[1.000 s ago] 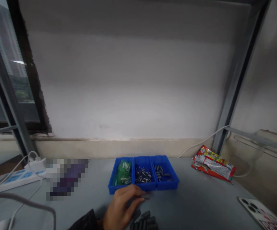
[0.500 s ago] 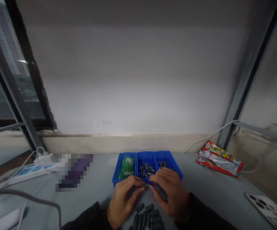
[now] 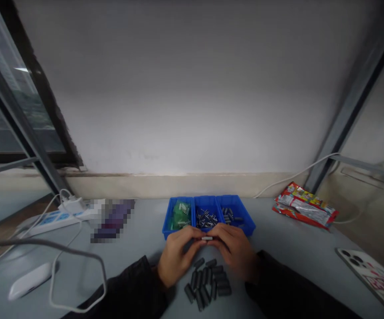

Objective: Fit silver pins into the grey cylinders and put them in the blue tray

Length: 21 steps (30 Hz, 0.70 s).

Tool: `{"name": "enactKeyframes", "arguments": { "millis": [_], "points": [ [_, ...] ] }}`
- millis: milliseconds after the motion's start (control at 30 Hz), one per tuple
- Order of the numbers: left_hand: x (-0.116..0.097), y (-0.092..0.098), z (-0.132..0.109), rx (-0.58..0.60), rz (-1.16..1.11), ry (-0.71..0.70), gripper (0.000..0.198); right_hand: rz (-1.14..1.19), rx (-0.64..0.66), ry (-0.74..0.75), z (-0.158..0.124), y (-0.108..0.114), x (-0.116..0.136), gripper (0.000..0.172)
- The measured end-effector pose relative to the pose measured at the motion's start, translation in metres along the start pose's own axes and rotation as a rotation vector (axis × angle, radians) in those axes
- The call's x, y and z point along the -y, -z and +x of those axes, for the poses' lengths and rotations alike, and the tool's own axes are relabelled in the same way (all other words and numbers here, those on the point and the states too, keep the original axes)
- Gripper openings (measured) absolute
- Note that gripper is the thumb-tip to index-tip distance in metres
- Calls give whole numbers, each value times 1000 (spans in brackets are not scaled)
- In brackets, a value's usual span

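Observation:
My left hand (image 3: 180, 254) and my right hand (image 3: 235, 249) meet in front of the blue bin, both closed in a pinch. Between their fingertips is a small pale, rod-like piece (image 3: 207, 238), lying sideways; its exact kind is too small to tell. Just below, on the table, lies a loose group of dark grey cylinders (image 3: 205, 278). The blue three-compartment bin (image 3: 164, 231) stands right behind my fingers. It holds a green plastic bag (image 3: 181, 215) on the left, thin metal pins (image 3: 205, 219) in the middle and more dark cylinders (image 3: 227, 214) on the right.
On the left are a white power strip (image 3: 50, 220) with a plugged-in charger, cables, a white mouse-like object (image 3: 30, 280) and a blurred-out purple item (image 3: 114, 218). A red snack packet (image 3: 304, 207) and a phone (image 3: 371, 272) lie to the right.
The view has tilted down, so the table things sit higher and more of the cylinder group shows. Both hands stay together; the piece between their fingertips now looks paler and more exposed.

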<state>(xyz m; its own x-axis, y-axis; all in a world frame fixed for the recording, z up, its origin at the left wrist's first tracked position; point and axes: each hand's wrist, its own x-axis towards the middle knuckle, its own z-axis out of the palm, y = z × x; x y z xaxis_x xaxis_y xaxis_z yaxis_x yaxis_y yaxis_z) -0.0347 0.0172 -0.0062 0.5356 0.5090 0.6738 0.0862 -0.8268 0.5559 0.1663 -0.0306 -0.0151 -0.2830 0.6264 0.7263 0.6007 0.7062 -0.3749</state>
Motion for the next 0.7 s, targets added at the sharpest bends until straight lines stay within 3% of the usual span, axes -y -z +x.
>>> {"name": "enactKeyframes", "arguments": {
  "millis": [333,533,700],
  "points": [
    [-2,-1,-1,-25,-11,-4,7,-81,25,-36,2,5,4,27],
    [-2,0,2,-100,24,41,7,-72,36,-88,-2,4,3,12],
    [-3,0,1,-75,12,35,9,-64,24,-66,-3,2,-1,7]
  ]
}}
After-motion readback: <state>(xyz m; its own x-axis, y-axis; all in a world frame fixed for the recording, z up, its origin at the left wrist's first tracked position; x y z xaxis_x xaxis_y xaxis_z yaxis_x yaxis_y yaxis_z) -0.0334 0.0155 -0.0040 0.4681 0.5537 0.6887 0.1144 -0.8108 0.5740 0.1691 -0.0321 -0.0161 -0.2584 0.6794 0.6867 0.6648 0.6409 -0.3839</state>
